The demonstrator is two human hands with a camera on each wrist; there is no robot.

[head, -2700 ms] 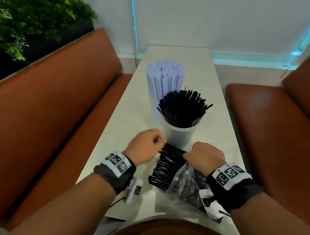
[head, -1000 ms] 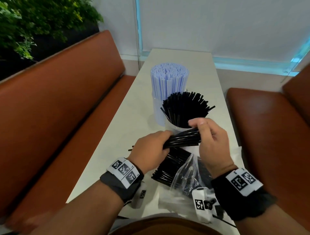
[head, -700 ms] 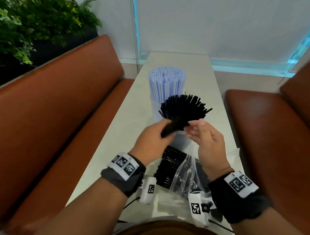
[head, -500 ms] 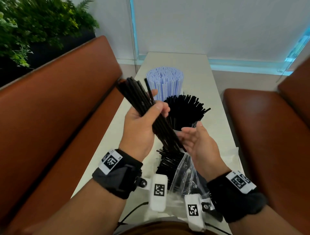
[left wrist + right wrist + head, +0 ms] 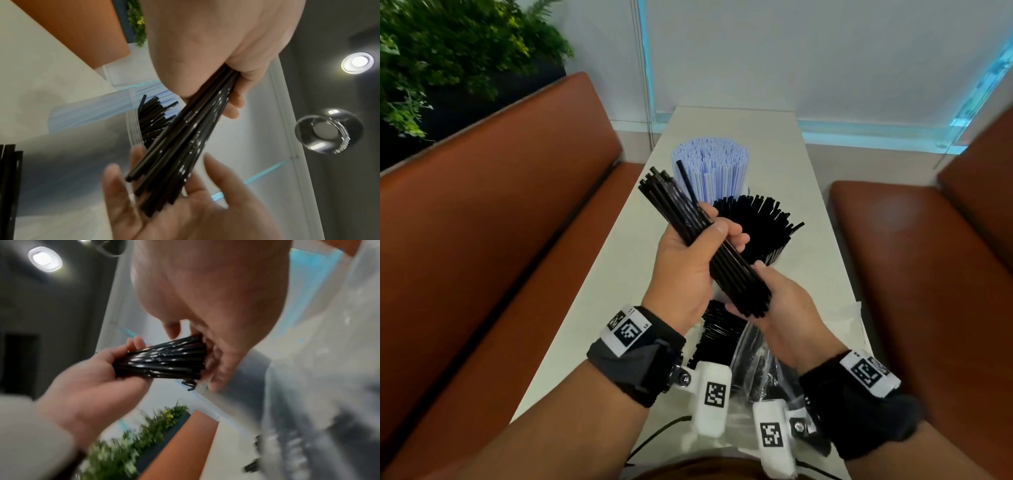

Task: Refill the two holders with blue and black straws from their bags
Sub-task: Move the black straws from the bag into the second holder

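Note:
My left hand [image 5: 685, 274] grips a bundle of black straws [image 5: 705, 240] at its middle, tilted with the top ends toward the upper left, above the table. My right hand [image 5: 780, 308] lies flat-palmed against the bundle's lower ends, fingers fairly straight. The left wrist view shows those straw ends [image 5: 164, 186] resting on the right palm [image 5: 185, 216]. In the right wrist view the bundle [image 5: 164, 360] spans both hands. Behind them stand the blue straws [image 5: 710, 168] and the fanned black straws [image 5: 760, 219] in their holders. The clear bag [image 5: 753, 356] with more black straws [image 5: 719, 335] lies under my wrists.
The narrow white table [image 5: 818, 274] runs away from me between two brown padded benches [image 5: 500, 240] [image 5: 928, 257]. A green plant [image 5: 448, 51] stands behind the left bench. A window wall closes the far end.
The left hand lifted a bundle of black straws off the bag and turned it upright. Since half a second ago the right palm has come against the bundle's lower ends.

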